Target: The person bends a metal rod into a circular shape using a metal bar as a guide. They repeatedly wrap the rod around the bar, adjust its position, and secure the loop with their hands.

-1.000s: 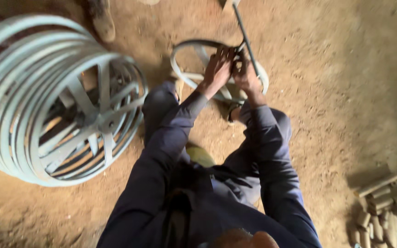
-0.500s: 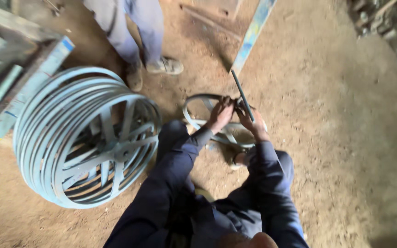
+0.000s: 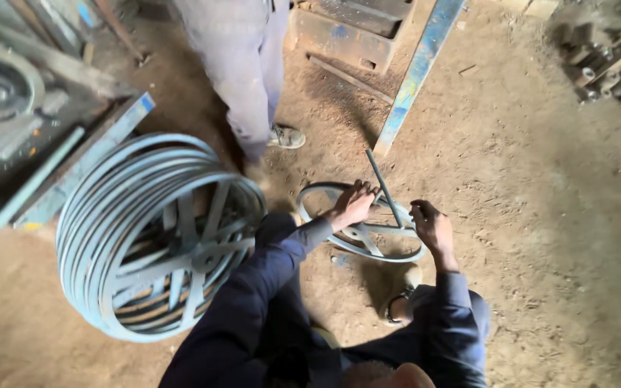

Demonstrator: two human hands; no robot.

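Observation:
A small grey spoked wheel lies flat on the dirt floor in front of me. My left hand rests on its far rim with the fingers spread over the metal. A thin metal rod slants up from the wheel's middle. My right hand is curled at the rod's lower end, over the wheel's right rim. Both my arms are in dark blue sleeves.
A big grey grooved pulley wheel stands on edge at my left. A person's legs stand just beyond it. A long blue metal bar lies behind the small wheel. Metal frames and parts crowd the left and top right.
My right hand has drawn away from the left hand, to the right. The view has shifted so the standing person's legs and the blue bar show more.

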